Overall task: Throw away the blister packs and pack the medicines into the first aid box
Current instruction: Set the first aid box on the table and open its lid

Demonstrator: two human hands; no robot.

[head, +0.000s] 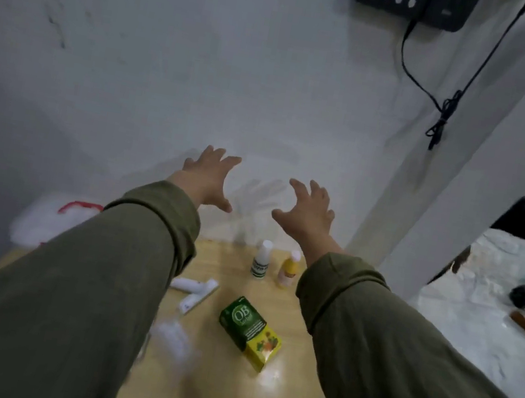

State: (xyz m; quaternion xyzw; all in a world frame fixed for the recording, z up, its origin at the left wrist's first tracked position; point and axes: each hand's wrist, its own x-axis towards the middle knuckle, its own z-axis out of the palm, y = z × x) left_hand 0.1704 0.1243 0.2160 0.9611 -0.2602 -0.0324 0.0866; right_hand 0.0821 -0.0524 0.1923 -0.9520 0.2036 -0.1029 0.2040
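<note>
Two hands, left hand (209, 179) and right hand (308, 209), fingers spread, empty, above the wooden table (296, 361).

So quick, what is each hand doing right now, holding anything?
Left hand: open, fingers spread, holding nothing.
Right hand: open, fingers spread, holding nothing.

1. Table (288, 370): the landmark; it stands against the wall (172, 62).
2. Carton (249, 332): lies on its side near the table's middle.
3. Two bottles (260, 263) (289, 269): upright, side by side, behind the carton toward the table's far edge.
4. Two tubes (192, 286) (193, 300): lie left of the carton.
5. Bag (41, 224): beyond the table's left edge.
6. Both hands (210, 178) (308, 206): raised beyond the table's far edge.
</note>
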